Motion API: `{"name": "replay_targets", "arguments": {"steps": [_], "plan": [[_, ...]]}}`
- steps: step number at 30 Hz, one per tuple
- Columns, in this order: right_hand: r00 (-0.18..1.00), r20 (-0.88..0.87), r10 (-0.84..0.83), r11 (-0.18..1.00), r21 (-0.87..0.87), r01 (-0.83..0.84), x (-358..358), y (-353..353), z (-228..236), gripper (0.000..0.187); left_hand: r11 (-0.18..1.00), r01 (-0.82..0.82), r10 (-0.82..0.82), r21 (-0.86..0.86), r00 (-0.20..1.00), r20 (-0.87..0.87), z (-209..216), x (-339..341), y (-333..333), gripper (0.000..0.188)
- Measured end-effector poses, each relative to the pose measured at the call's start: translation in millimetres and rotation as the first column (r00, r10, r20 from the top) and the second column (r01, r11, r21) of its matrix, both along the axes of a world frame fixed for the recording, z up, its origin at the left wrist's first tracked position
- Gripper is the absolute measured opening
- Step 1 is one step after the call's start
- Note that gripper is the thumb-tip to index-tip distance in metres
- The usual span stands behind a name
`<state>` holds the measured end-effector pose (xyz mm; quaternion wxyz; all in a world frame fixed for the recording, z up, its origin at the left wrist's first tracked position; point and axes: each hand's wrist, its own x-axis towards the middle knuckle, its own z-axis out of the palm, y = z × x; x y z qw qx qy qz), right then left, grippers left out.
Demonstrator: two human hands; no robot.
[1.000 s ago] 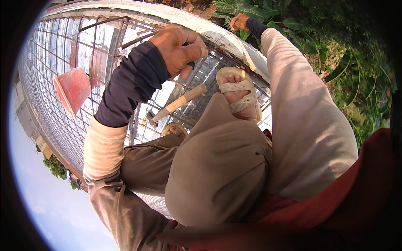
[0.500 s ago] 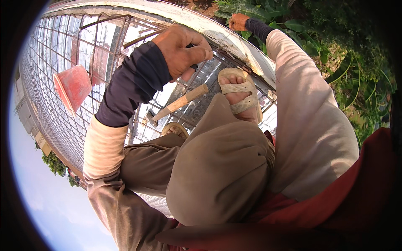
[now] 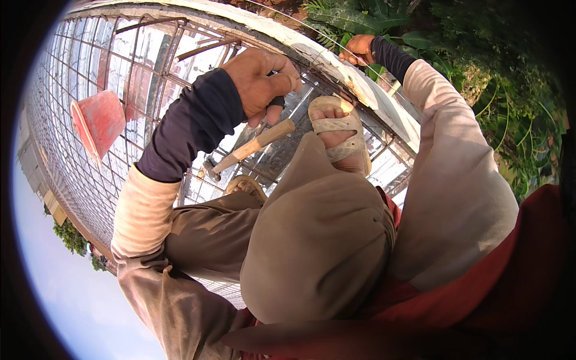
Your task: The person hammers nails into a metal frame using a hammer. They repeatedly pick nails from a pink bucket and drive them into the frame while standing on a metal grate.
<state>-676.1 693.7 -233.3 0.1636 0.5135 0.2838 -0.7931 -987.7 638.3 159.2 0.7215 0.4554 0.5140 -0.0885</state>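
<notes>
My left hand (image 3: 264,84) is closed around a small black object (image 3: 277,102), mostly hidden by the fingers, above the steel mesh. Out past the edge on the right, my right hand (image 3: 360,49) has its fingers pinched at a thin white string (image 3: 318,30), which runs slantwise along the concrete edge. A hammer (image 3: 255,146) with a wooden handle lies on the mesh below my left hand, beside my sandalled foot (image 3: 341,135).
The rebar mesh (image 3: 138,90) spreads left over shiny metallic sheeting. A red bucket (image 3: 102,123) lies tipped on it. A pale concrete edge (image 3: 288,39) curves along the far side, with green plants (image 3: 420,36) beyond. Bent bars stick up near the far edge.
My right hand has moved slightly right and nearer, and the white string now shows across it. My left hand stays closed in nearly the same place. The view has shifted a little.
</notes>
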Motion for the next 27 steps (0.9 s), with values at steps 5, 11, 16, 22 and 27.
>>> {"name": "replay_targets", "arguments": {"steps": [5,11,16,22,27], "plan": [[0.981,0.113,-0.156,0.987,-0.019,0.159,-35.5,1.4,115.5,0.023,0.988,-0.135,0.133,-0.077,0.991,-0.027,-15.5,5.3,-13.8,0.029],[0.999,-0.028,-0.033,0.999,-0.038,0.032,-59.4,0.0,171.2,0.022,0.959,-0.214,0.207,-0.184,0.977,-0.056,-29.8,10.2,-17.5,0.031],[0.999,-0.042,0.007,0.999,0.038,-0.005,-61.4,-3.7,176.1,0.021,0.903,-0.375,0.372,-0.21,0.926,-0.056,-26.8,17.3,-18.9,0.036],[0.999,0.02,-0.027,0.994,0.103,0.025,-72.1,-10.5,184.7,0.023,0.901,-0.397,0.407,-0.174,0.913,0.025,-51.5,32.1,-25.5,0.04],[0.997,0.054,-0.063,0.967,0.25,0.047,-76.1,-21.5,188.3,0.024,0.892,-0.437,0.439,-0.118,0.898,-0.009,-55.2,54.5,-28.0,0.034]]}}
